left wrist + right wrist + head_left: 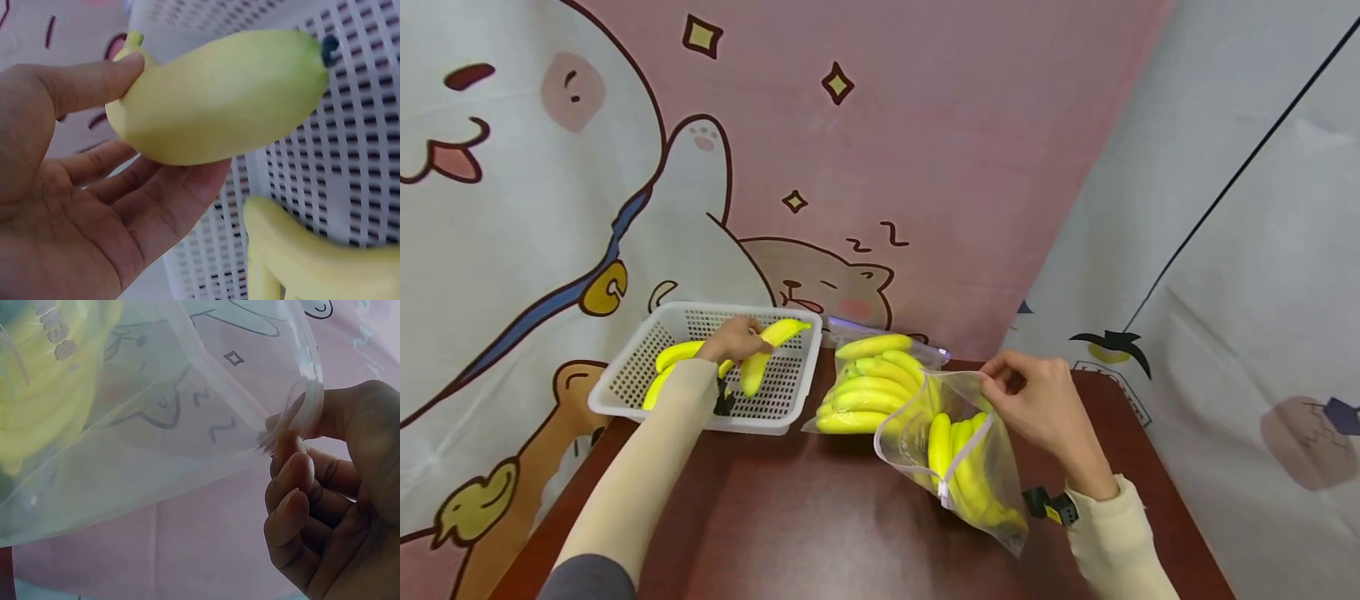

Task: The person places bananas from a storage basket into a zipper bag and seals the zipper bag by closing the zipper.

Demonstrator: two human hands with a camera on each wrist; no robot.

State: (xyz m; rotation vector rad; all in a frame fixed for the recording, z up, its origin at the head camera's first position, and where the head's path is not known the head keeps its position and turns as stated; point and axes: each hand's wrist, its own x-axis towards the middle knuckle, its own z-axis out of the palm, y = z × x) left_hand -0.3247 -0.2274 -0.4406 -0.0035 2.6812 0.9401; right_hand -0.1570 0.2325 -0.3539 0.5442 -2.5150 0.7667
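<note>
At ten o'clock on the worktop (790, 517), over the white basket (808, 367): one banana (219, 100), gripped by the left hand (733, 340), thumb opposing the fingers. Handling, as judged: light, firm, smooth enough to turn in a loose grip; not very fragile, though a hard pinch might mark it. Best hold: round the thick middle, both ends free. Contact with basket floor: cannot tell.

At two o'clock: one unsealed bag (1003, 446), bananas (940, 446) inside, rim pinched by the right hand (1037, 400). Handling, as judged: thin, limp, slippery film, apt to sag. Best hold: the stiffer zip rim.

Appearance, banana: yellow, curved, even-surfaced; greenish toward the dark-tipped end, short green stem at the other. Appearance, bag: translucent, pale zip strip, slider at the mouth's six o'clock.

At twelve o'clock: second bag (891, 338), purple zip strip, filled with bananas. Also in basket: loose bananas (677, 357), toward its nine o'clock side.
</note>
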